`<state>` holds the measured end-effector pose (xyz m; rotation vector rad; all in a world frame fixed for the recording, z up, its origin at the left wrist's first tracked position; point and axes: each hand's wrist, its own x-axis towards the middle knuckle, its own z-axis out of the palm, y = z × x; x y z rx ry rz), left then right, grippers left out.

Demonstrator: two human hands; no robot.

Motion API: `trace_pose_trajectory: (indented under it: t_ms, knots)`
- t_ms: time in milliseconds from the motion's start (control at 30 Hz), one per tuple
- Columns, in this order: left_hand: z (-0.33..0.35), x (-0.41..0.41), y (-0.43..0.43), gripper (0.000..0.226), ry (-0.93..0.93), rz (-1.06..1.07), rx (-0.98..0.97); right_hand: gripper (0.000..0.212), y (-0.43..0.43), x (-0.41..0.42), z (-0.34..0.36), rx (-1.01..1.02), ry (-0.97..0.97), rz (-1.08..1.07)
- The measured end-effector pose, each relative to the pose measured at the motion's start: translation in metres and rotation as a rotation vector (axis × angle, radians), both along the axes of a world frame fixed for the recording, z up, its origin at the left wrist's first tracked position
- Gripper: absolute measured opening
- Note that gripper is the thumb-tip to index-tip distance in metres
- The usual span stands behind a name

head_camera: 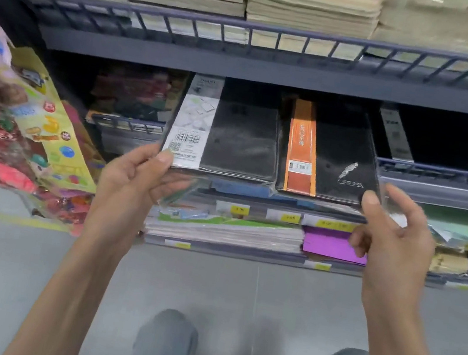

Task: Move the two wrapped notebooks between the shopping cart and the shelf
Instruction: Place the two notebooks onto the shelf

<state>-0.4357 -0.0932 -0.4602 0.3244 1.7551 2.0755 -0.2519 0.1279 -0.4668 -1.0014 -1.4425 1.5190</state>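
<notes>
Two black notebooks in clear wrap are held side by side at the mouth of the middle shelf (274, 74). The left notebook (242, 138) has a white-grey paper band with a barcode; my left hand (136, 179) pinches its near left corner, thumb on top. The right notebook (341, 158) carries an orange band and a silver feather mark; my right hand (393, 235) pinches its near right corner. Both notebooks reach partly into the shelf opening, over the wire front rail (444, 173). No shopping cart is in view.
Stacks of beige paper pads (311, 4) fill the top shelf behind a wire rail. Lower shelves hold flat notebooks and a purple one (330, 243), with yellow price tags (239, 209). Colourful packets (19, 122) hang at the left. My legs and the grey floor (26, 266) lie below.
</notes>
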Motion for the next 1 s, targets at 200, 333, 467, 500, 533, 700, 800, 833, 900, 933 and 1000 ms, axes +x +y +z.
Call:
trace_pose_trajectory:
  t_ms: [200,333,467,500,533,700,800,833,900,933,1000]
  knots:
    - [-0.02,0.001,0.01,0.047,0.241,0.155,0.047,0.027,-0.003,-0.019,-0.031,0.135,0.136,-0.053]
    - [-0.034,0.006,0.018,0.049,0.323,0.206,0.116,0.029,-0.007,-0.025,-0.047,0.193,0.248,-0.056]
    - [-0.044,0.011,0.018,0.055,0.391,0.175,0.149,0.031,-0.009,-0.025,-0.054,0.214,0.302,-0.023]
    - [-0.045,0.011,0.017,0.055,0.401,0.161,0.154,0.034,-0.01,-0.024,-0.055,0.213,0.307,-0.011]
    - [-0.045,0.01,0.017,0.056,0.41,0.156,0.153,0.038,-0.01,-0.022,-0.055,0.218,0.312,0.0]
    - [-0.045,0.007,0.02,0.05,0.436,0.226,0.149,0.045,-0.009,-0.021,-0.054,0.264,0.313,0.006]
    - [-0.049,0.005,0.024,0.045,0.484,0.287,0.143,0.044,-0.004,-0.025,-0.054,0.294,0.305,-0.012]
    - [-0.05,0.005,0.027,0.044,0.495,0.303,0.147,0.044,-0.002,-0.027,-0.053,0.3,0.309,-0.021]
    - [-0.051,0.004,0.03,0.04,0.505,0.331,0.154,0.043,0.003,-0.029,-0.055,0.305,0.315,-0.03]
    - [-0.051,0.002,0.032,0.036,0.513,0.342,0.163,0.042,0.005,-0.031,-0.055,0.309,0.325,-0.037]
    - [-0.049,-0.001,0.035,0.027,0.537,0.366,0.179,0.04,0.01,-0.033,-0.053,0.318,0.345,-0.05]
